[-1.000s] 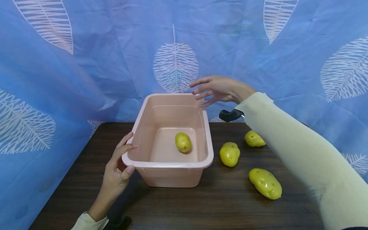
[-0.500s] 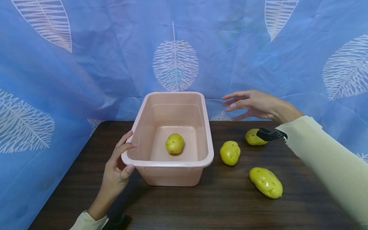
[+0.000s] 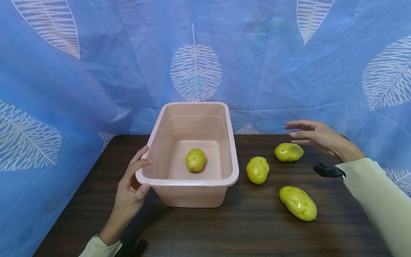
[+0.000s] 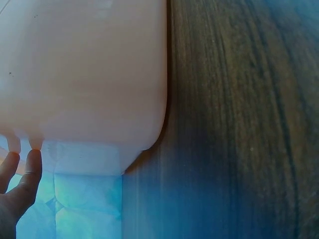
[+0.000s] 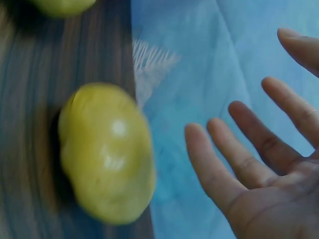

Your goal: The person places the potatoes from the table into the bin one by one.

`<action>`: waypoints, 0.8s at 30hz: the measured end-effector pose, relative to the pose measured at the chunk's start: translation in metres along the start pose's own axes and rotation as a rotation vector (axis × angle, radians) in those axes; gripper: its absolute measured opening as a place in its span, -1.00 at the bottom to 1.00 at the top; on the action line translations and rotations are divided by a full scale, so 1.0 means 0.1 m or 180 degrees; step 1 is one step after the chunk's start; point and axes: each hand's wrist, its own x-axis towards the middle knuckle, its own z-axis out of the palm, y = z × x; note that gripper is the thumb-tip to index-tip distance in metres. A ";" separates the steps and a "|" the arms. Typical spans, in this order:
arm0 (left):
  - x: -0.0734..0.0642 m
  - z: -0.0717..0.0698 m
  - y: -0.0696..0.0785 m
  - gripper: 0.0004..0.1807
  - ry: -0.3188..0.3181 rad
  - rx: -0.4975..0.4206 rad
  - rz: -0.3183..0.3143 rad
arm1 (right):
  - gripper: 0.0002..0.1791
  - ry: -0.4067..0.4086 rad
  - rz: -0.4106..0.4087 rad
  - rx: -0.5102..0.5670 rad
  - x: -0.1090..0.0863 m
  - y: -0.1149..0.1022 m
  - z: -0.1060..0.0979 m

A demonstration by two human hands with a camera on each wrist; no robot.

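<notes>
A pink plastic basin [image 3: 189, 184] stands on the dark table, with one yellow potato [image 3: 195, 159] lying inside it. At its near left corner my left hand [image 3: 127, 192] grips the rim, thumb at the front and fingers along the side. Those fingers [image 4: 32, 169] touch the basin wall in the left wrist view. My right hand [image 3: 321, 138] hovers above and just right of the far potato [image 3: 289, 152], apart from it. Its fingers are spread with nothing between them, as the right wrist view also shows beside a potato [image 5: 107, 154].
Two more potatoes lie right of the basin: a rounded one [image 3: 258, 170] close to its side and a longer one [image 3: 298, 203] nearer the front. A blue cloth [image 3: 263, 71] with white leaf prints hangs behind the wooden table [image 3: 244, 232].
My right hand has moved right and down from above the basin's far right corner to beside the far potato. The potato in the basin has rolled slightly left. My left hand stays put.
</notes>
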 end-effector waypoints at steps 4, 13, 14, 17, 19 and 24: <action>0.00 0.01 0.02 -0.44 0.0001 0.0034 -0.0017 | -0.31 0.0209 0.0009 -0.0073 -0.06 0.17 -0.06; 0.00 0.00 0.04 -0.47 -0.0023 0.0033 0.0029 | -0.32 0.0217 0.0090 -0.0473 -0.11 0.43 -0.10; 0.00 0.00 0.04 -0.47 -0.0022 0.0034 0.0017 | -0.30 0.0203 0.0128 -0.0525 -0.11 0.45 -0.10; 0.00 0.00 0.03 -0.46 -0.0013 0.0019 -0.0023 | -0.25 0.0201 0.0214 -0.0518 -0.08 0.50 -0.07; 0.00 0.00 0.01 -0.45 -0.0012 0.0004 -0.0028 | -0.24 0.0188 0.0231 -0.0544 -0.06 0.53 -0.05; 0.00 -0.01 -0.01 -0.45 -0.0019 -0.0018 -0.0004 | -0.25 0.0186 0.0231 -0.0706 -0.02 0.60 0.00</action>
